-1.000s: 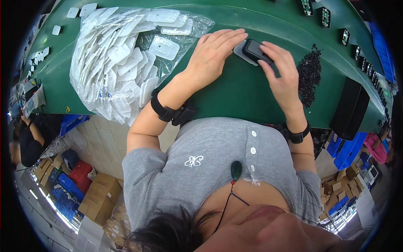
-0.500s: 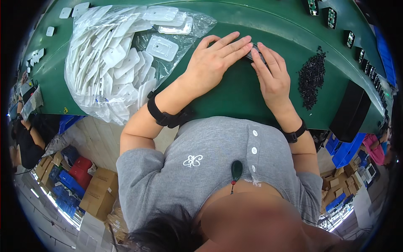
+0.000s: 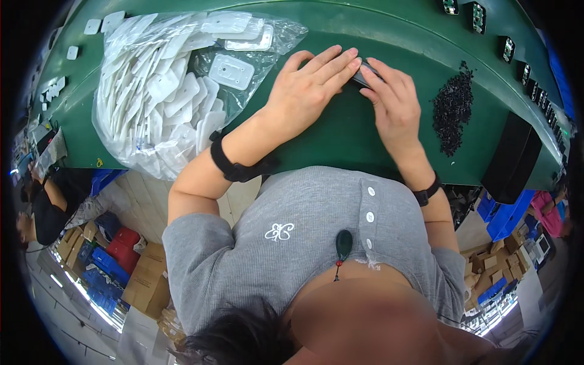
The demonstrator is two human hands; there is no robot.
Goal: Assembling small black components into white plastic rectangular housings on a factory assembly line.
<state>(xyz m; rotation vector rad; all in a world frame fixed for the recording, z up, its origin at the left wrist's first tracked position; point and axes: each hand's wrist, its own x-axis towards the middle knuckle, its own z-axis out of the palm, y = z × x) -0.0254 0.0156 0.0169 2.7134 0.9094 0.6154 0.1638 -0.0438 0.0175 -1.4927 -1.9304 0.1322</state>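
Over the far middle of the bench, both my hands are at a small dark plastic housing (image 3: 363, 78), mostly covered by my fingers. My left hand (image 3: 309, 91) presses its fingertips onto the left end, the fingers long and close together. Curled over the right side is my right hand (image 3: 394, 100), its thumb tucked below. To the left lies a clear plastic bag (image 3: 267, 78) full of white plastic plates (image 3: 163, 85). One white plate with holes (image 3: 232, 72) rests flat near its opening. A heap of tiny black parts (image 3: 452, 109) sits right of my right hand.
The green bench (image 3: 340, 143) curves around me. A black box (image 3: 512, 159) stands at its right edge. Several dark housings with circuit boards (image 3: 477, 18) line the far right. Small white pieces (image 3: 53, 89) lie far left. Cardboard boxes (image 3: 148, 280) and a person (image 3: 52, 201) are beyond.
My right fingers have bent more and shifted slightly, with more of the dark housing showing between my hands. The left hand stays almost in place.
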